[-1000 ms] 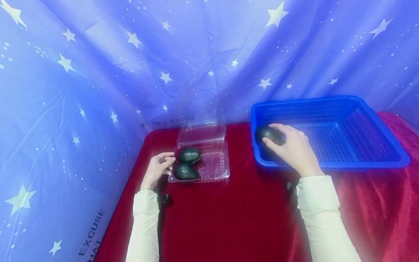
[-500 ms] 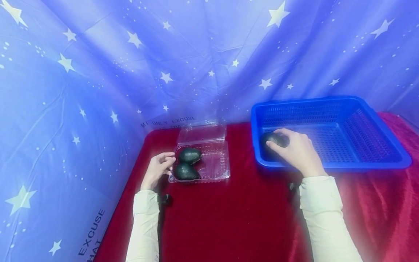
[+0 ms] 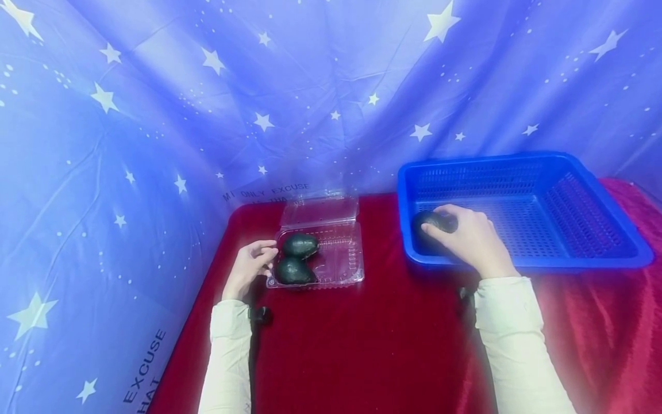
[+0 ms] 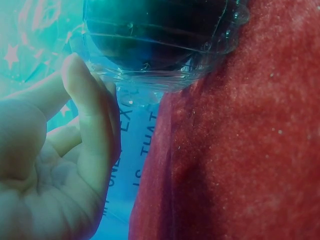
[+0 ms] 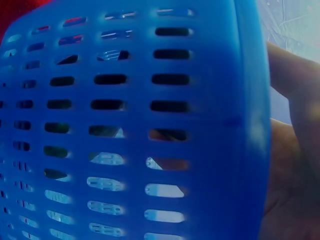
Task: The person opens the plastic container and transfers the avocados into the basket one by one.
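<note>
My right hand (image 3: 473, 238) grips a dark green avocado (image 3: 434, 225) inside the left end of the blue basket (image 3: 527, 266), low near its floor. Through the basket's slots in the right wrist view, dark patches show behind the wall (image 5: 215, 90); the fingers are mostly hidden there. Two more dark avocados, one (image 3: 301, 245) behind the other (image 3: 295, 271), lie in the left half of an open clear plastic clamshell (image 3: 336, 261). At the clamshell's left edge, my left hand (image 3: 248, 267) pinches the rim between thumb and fingers.
The clamshell's lid (image 3: 319, 210) leans back toward the starry blue curtain (image 3: 320, 86). A red cloth (image 3: 362, 345) covers the table and spreads between clamshell and basket. The curtain also closes off the left side.
My right hand has lowered the avocado in the basket and shifted slightly right, with hardly any motion in the last half second. My left hand has stayed at the clamshell.
</note>
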Demonstrator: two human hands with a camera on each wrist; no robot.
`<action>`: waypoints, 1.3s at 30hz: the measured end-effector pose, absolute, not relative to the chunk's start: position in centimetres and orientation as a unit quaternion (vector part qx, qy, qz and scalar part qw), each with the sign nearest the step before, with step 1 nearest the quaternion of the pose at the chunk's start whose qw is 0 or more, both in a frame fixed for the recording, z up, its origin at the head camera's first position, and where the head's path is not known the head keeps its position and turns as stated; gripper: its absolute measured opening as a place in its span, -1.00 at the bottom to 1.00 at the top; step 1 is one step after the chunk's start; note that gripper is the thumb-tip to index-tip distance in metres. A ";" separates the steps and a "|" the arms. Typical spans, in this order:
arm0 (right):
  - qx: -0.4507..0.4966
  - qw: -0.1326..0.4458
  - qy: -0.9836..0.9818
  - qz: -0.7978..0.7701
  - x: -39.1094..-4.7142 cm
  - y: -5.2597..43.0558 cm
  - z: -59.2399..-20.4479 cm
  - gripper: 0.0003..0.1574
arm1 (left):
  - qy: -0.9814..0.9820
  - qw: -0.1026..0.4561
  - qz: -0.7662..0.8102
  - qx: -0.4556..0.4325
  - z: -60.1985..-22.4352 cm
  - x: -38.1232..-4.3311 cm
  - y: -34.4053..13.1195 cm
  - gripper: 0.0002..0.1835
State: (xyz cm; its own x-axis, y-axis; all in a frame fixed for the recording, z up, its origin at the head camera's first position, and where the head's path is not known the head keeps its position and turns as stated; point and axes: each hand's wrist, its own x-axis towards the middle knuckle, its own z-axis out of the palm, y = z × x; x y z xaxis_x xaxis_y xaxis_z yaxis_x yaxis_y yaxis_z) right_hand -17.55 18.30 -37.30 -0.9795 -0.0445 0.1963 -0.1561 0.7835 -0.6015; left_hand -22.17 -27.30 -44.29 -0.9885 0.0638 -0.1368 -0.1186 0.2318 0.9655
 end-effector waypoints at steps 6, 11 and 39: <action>0.044 0.063 -0.942 0.328 -17.4 18.3 -37.0 -0.19 | 0.782 0.075 0.618 -0.016 -44.2 -22.1 -27.4 -0.53; 0.040 0.046 -0.944 0.326 -17.4 18.3 -36.8 -0.14 | 0.783 0.075 0.617 -0.014 -44.2 -22.1 -27.4 -0.52; 0.089 -0.030 -0.934 0.344 -17.8 19.5 -37.3 -0.19 | 0.784 0.070 0.617 -0.013 -44.1 -22.0 -27.1 -0.55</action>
